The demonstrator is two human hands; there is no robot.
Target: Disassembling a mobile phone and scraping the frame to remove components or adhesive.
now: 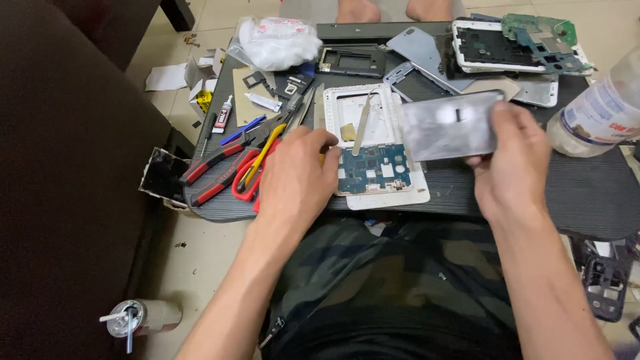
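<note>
My right hand (510, 163) grips a flat silvery metal plate (448, 125) by its right edge and holds it just above the dark table (587, 193). The plate is blurred. My left hand (297, 177) rests palm down on the table, fingertips on the left edge of an opened white phone frame (387, 195) with a blue circuit board (373, 168) in its lower half. A thin metal pry tool (362, 123) lies across the frame's upper part. Whether the left fingers pinch anything is hidden.
Red-handled pliers (213, 167), red scissors (245, 179), a glue tube (223, 113) and a plastic bag (277, 41) lie left. Phone frames and a green board (540, 30) fill the back. A plastic bottle (597, 110) stands right. Someone's bare feet (357, 9) show beyond the table.
</note>
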